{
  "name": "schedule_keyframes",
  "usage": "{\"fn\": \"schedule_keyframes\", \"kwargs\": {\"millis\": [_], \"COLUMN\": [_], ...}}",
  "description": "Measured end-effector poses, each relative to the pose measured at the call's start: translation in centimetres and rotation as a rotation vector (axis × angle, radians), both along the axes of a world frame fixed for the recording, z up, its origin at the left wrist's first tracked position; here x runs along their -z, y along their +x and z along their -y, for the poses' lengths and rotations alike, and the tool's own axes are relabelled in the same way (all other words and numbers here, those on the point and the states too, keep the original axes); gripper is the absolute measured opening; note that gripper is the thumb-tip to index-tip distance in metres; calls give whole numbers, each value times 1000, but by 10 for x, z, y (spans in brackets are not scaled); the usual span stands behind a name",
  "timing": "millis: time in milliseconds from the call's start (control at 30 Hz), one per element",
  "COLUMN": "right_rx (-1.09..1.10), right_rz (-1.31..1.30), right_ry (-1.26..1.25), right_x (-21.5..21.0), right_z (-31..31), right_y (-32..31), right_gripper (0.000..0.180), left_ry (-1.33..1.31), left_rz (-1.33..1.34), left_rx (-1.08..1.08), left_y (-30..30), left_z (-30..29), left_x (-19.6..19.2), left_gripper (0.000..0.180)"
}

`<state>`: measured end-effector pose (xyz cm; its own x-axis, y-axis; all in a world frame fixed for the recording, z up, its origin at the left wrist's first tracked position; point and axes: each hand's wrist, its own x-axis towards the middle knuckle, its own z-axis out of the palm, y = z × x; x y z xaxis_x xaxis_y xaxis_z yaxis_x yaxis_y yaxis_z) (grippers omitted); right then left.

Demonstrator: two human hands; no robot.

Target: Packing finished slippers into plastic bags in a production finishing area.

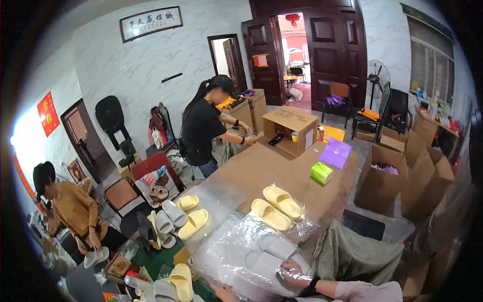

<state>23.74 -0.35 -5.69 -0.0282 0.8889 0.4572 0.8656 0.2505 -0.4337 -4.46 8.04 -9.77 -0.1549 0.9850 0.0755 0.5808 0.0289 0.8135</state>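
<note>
Grey slippers (262,267) lie under and beside a clear plastic bag (221,251) on the near part of the table. My right hand (294,276) is closed around the edge of a grey slipper, with shiny film about its fingers. At the lower edge my left hand (225,292) rests by the bag's near side, partly cut off, so its fingers are hard to read. Just beyond lies a pair of cream slippers (277,207) in clear film. Further left, loose cream slippers (193,224) and grey slippers (173,214) sit on the table.
A brown table (241,168) carries an open carton (292,128), a green tissue pack (321,172) and a purple packet (335,153). Grey-green cloth (352,256) hangs at my right. One person (204,126) stands at the far side; another (75,211) handles slippers at left. Tall cartons (380,181) stand right.
</note>
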Motion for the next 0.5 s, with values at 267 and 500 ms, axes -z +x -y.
{"fn": "schedule_keyframes", "kwargs": {"millis": [267, 500], "right_rx": [-62, 83], "right_rz": [-133, -172], "right_ry": [196, -199], "right_x": [-22, -8], "right_z": [-31, -47], "right_y": [-10, -42], "right_gripper": [14, 29], "left_ry": [-300, -141], "left_rz": [-251, -194], "left_rx": [547, 566], "left_y": [14, 17], "left_z": [56, 103], "left_x": [52, 72], "left_gripper": [44, 42]}}
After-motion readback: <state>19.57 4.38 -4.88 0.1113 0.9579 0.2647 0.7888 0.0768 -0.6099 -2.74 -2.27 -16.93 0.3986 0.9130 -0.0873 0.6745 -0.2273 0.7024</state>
